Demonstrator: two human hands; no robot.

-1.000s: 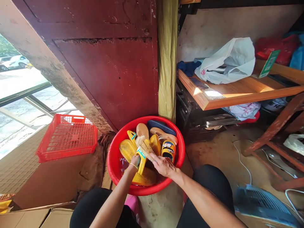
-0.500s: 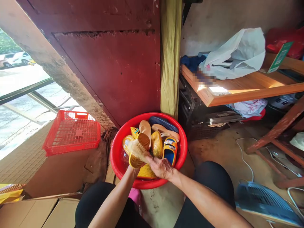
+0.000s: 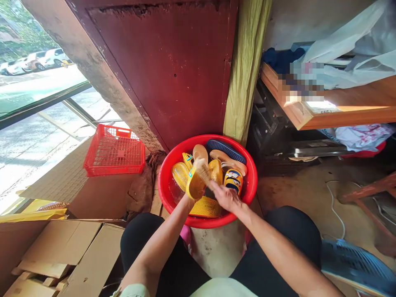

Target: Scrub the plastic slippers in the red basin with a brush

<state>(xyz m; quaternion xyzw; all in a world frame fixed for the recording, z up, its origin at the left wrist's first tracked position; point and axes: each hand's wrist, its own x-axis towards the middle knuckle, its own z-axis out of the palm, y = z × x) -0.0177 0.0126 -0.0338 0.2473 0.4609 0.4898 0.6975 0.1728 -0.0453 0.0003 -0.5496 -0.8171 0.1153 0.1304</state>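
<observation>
A yellow slipper (image 3: 194, 185) is tilted up over the basin, with my left hand (image 3: 188, 201) closed on its lower end; part of that hand is hidden behind it. My right hand (image 3: 228, 197) grips a scrubbing brush (image 3: 203, 171), its head against or just in front of the slipper's right side, blurred by motion. Beneath them is a red basin (image 3: 162, 181) of wet footwear: a yellow slipper (image 3: 206, 207) at the front, a cartoon-printed slipper (image 3: 233, 179) at the right, a beige shoe (image 3: 200, 152) and a navy slipper (image 3: 225, 149) at the back.
A dark red door (image 3: 173, 82) stands behind the basin. To the left are a red plastic crate (image 3: 116, 150) and cardboard boxes (image 3: 58, 243). At the right are a wooden table (image 3: 355, 113) with a white bag, a blue fan (image 3: 359, 260) and a cable (image 3: 337, 206).
The held slipper has turned, its grooved sole now out of sight and a teal tag showing. The brush has shifted across to its right side. The camera view has swung left and down.
</observation>
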